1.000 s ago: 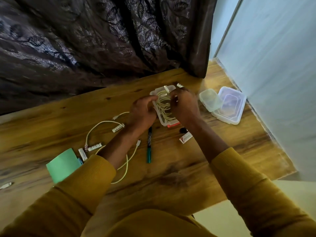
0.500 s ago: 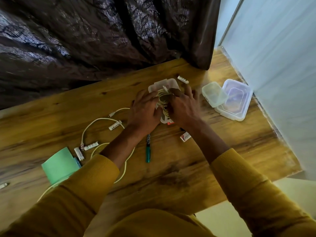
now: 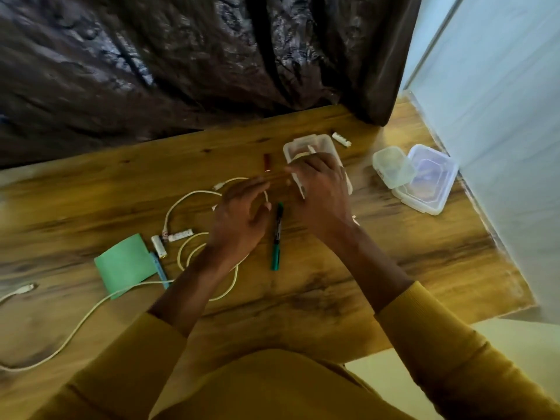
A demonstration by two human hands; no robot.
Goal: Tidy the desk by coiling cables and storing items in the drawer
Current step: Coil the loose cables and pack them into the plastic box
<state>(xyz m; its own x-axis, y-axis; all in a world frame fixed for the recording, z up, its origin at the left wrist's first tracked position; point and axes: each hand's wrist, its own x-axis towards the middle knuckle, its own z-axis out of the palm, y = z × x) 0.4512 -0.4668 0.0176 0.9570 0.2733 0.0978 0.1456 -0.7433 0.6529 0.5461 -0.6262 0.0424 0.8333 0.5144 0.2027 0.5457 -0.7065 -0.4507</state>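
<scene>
Left hand (image 3: 239,219) withdrawn from cable-filled container (image 3: 315,153), right hand (image 3: 318,198) remaining

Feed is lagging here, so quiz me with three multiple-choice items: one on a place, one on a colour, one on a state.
1. Where does the marker lie?
A. between the two hands
B. inside the clear box
C. on the green card

2. What colour is the card at the left?
A. red
B. green
C. black

3. How is the long cable at the left?
A. coiled and tied
B. packed in a container
C. loose on the desk

Answers: 1 A, it lies on the desk between the left hand and the right hand. 2 B, its face is pale green. 3 C, it trails uncoiled across the wood.
</scene>
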